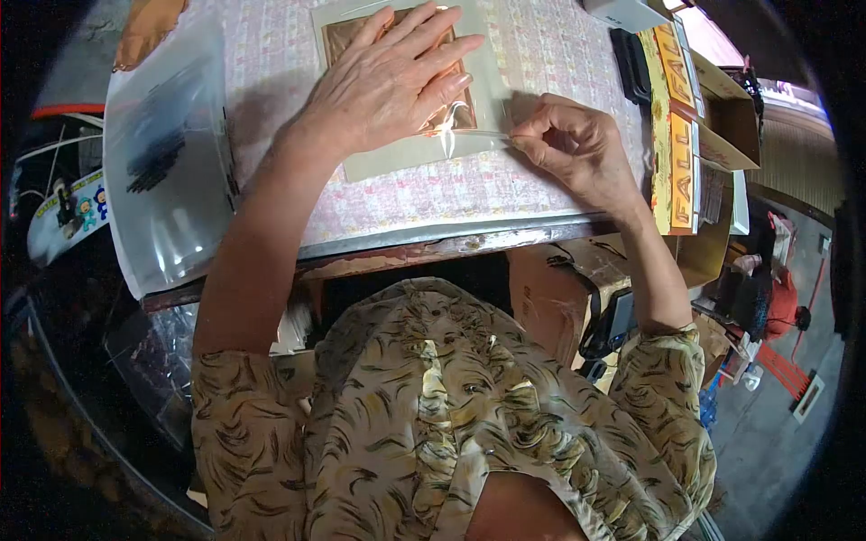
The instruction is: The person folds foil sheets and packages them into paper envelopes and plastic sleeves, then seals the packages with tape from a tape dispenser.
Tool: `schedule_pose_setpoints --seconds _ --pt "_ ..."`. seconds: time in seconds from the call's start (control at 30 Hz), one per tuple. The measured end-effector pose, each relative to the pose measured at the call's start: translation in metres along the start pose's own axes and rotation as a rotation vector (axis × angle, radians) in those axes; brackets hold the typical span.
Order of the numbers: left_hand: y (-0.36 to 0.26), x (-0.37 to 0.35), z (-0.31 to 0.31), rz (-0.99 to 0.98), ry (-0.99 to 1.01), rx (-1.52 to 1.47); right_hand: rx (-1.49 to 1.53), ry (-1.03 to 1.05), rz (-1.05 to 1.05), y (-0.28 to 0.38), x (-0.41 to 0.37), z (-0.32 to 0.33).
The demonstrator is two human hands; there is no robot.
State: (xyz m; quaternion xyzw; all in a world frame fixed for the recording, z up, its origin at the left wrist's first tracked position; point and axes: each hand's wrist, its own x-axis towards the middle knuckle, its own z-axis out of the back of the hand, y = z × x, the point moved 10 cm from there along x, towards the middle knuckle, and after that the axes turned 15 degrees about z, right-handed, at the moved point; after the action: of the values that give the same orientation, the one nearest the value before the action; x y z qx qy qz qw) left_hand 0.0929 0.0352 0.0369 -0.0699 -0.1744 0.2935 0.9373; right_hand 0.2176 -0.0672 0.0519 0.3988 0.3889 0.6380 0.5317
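Note:
My left hand [383,86] lies with its fingers spread over a copper-coloured sheet [463,115], which rests on a pale, translucent backing [383,163]. Clear glossy film lies over the sheet and catches the light below my palm. To the right, my right hand [577,149] is closed in a pinch of thumb and forefinger at the film's lower right corner [492,140]. Part of the copper-coloured sheet is hidden under my left hand.
A pink-and-white cloth [577,54] covers the table. Clear plastic sheets [180,216] lie at the left. A black object [630,66] and boxes marked FALL [681,171] stand at the right. Cardboard boxes [550,302] sit below the table edge.

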Motion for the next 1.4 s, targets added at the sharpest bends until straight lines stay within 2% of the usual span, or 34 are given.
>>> schedule_pose_setpoints --seconds 0.1,0.3,0.5,0.63,0.7,0.73,0.83,0.97,1.17,1.27,1.33,1.4 --pt "-0.002 0.000 0.003 0.001 -0.006 0.011 -0.038 -0.055 0.062 0.000 -0.005 -0.002" --pt "-0.006 0.000 0.007 -0.016 -0.011 0.028 -0.141 -0.077 0.053 -0.010 -0.013 -0.004" --pt "-0.007 0.000 0.009 -0.008 -0.020 0.026 -0.219 -0.144 0.167 0.003 -0.015 -0.005" --pt "-0.006 -0.001 0.010 -0.009 -0.024 -0.012 -0.217 -0.080 0.079 -0.001 -0.010 0.003" --pt "-0.006 0.000 0.010 -0.006 -0.018 -0.009 -0.026 -0.032 -0.005 -0.006 -0.004 0.001" --pt "-0.006 0.000 0.010 -0.004 -0.011 -0.004 -0.011 -0.004 0.059 -0.001 0.001 0.000" --pt "-0.006 0.000 0.009 -0.003 -0.009 0.001 -0.002 0.008 -0.023 0.001 0.004 0.000" --pt "-0.006 0.000 0.009 0.006 -0.033 0.003 -0.022 0.024 -0.005 0.007 0.004 -0.001" --pt "-0.005 0.000 0.009 0.012 -0.024 -0.004 0.017 -0.047 0.039 0.003 0.001 0.000" --pt "-0.005 -0.001 0.008 0.008 -0.036 -0.002 -0.153 -0.017 0.040 0.005 0.000 0.002" --pt "-0.006 -0.001 0.011 0.005 -0.032 0.001 -0.300 0.040 0.127 0.014 0.004 0.000" --pt "-0.007 -0.001 0.012 0.006 -0.034 -0.009 -0.301 0.054 0.158 0.019 0.008 -0.002"
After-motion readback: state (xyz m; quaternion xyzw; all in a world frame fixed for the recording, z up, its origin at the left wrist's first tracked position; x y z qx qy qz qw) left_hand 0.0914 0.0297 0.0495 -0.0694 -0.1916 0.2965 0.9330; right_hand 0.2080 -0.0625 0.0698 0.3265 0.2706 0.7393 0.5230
